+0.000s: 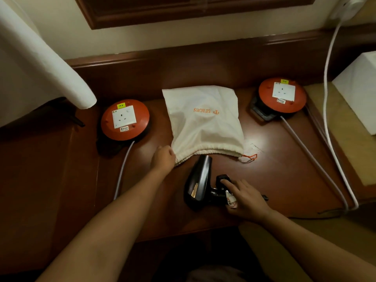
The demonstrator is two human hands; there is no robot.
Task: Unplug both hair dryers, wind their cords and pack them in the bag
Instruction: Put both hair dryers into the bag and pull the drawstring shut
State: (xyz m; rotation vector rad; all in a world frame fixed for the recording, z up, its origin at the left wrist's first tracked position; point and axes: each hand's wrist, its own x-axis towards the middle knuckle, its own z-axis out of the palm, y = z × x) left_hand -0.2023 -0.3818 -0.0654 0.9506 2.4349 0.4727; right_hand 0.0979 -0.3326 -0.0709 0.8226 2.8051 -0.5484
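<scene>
Pinching gathered cloth bag (203, 121), glossy black dryer (198, 180)

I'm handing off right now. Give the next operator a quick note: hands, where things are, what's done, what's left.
Left hand grips the bag at its drawstring mouth.
Right hand is on the handle of the dryer, which lies on the desk with its nozzle at the bag mouth.
Both reel sockets, left and right, have nothing plugged in.
Only one dryer is in view; whether the other is already in the bag cannot be told.
Left: slide this dryer in, then close the bag.
</scene>
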